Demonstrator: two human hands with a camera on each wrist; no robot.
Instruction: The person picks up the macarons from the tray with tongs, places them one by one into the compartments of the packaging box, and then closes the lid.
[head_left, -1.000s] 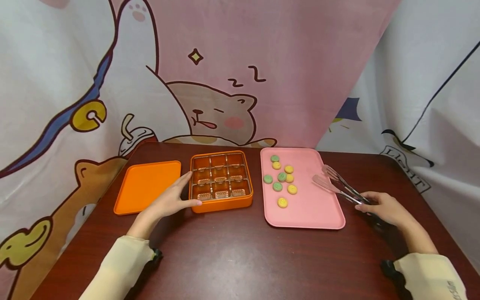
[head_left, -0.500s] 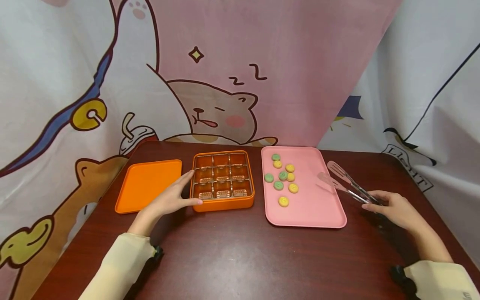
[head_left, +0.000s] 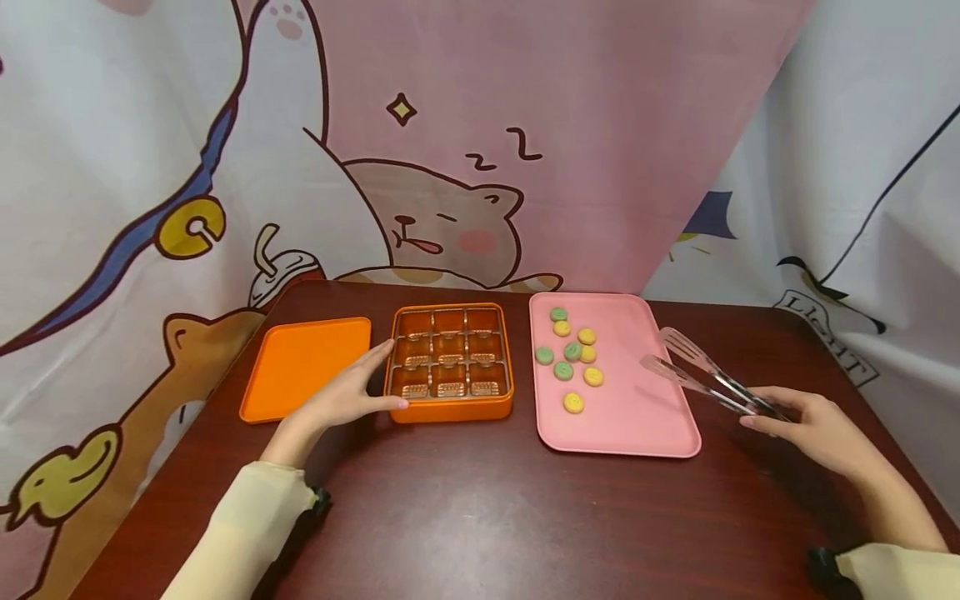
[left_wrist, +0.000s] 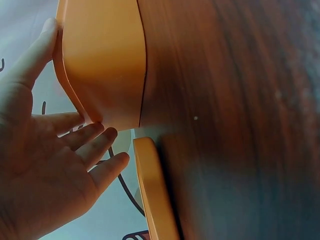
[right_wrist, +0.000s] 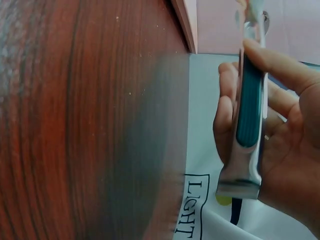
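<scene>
My left hand (head_left: 337, 400) is at the left side of an orange box (head_left: 457, 411). Its thumb reaches the front left corner and the fingers lie along the side. In the left wrist view the spread fingers meet the wall of the box (left_wrist: 105, 65). The box has a clear divided insert (head_left: 448, 348) of several compartments. My right hand (head_left: 821, 425) grips metal tongs (head_left: 692, 352), thumb on one side and fingers on the other. Their slotted ends stand apart over the right edge of a pink tray (head_left: 630, 421). Dark green grips (right_wrist: 250, 105) show in the right wrist view.
Several small round yellow pieces (head_left: 573, 403) and green pieces (head_left: 563, 371), like buttons, lie on the left half of the pink tray. A flat orange lid or tray (head_left: 303, 367) rests left of the box. Printed curtains (head_left: 637, 150) hang behind the dark wooden table (head_left: 465, 517).
My right hand has drawn back a little to the right with the tongs, whose ends have spread wider apart. The left hand stays at the box. The head view has shifted slightly.
</scene>
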